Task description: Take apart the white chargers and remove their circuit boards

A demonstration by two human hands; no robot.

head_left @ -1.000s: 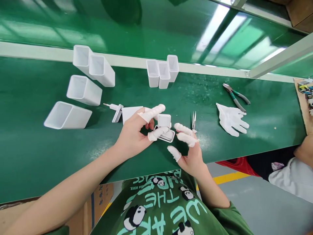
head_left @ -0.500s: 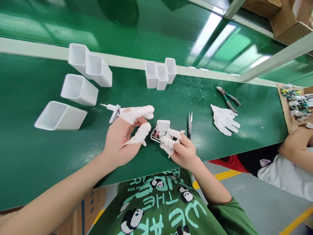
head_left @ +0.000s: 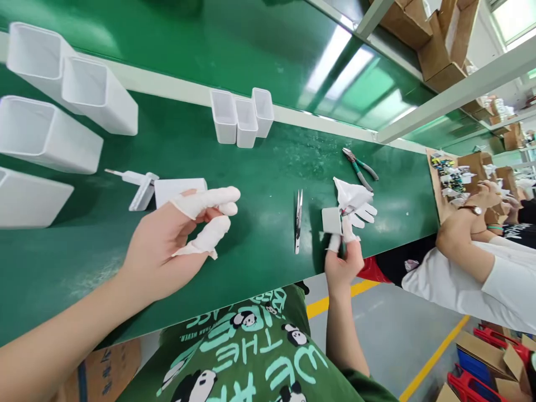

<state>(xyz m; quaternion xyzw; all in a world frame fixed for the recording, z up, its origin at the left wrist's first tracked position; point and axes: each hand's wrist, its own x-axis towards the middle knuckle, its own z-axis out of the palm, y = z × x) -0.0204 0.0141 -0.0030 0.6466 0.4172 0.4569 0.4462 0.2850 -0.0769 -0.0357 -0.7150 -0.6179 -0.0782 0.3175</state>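
My right hand (head_left: 343,259), with white finger cots on its tips, grips a small white plastic part (head_left: 333,220) and holds it out to the right, close to a white glove (head_left: 355,204) on the green bench (head_left: 259,234). My left hand (head_left: 176,234), also in finger cots, hovers over the bench with its fingers loosely spread and nothing in it. Just behind the left hand lie a white block (head_left: 180,188) and a white plug piece with a metal pin (head_left: 136,184). Tweezers (head_left: 298,219) lie between the two hands.
Large white rectangular housings (head_left: 46,134) lie at the left; three small white ones (head_left: 243,120) stand at the back rail. Green-handled cutters (head_left: 359,167) lie beyond the glove. Another person's arms (head_left: 473,240) work at the right by a tray of small parts (head_left: 450,173).
My right hand has carried the white part from the bench's middle out to the right beside the glove. The left hand has let go and stays open. The view has swung right.
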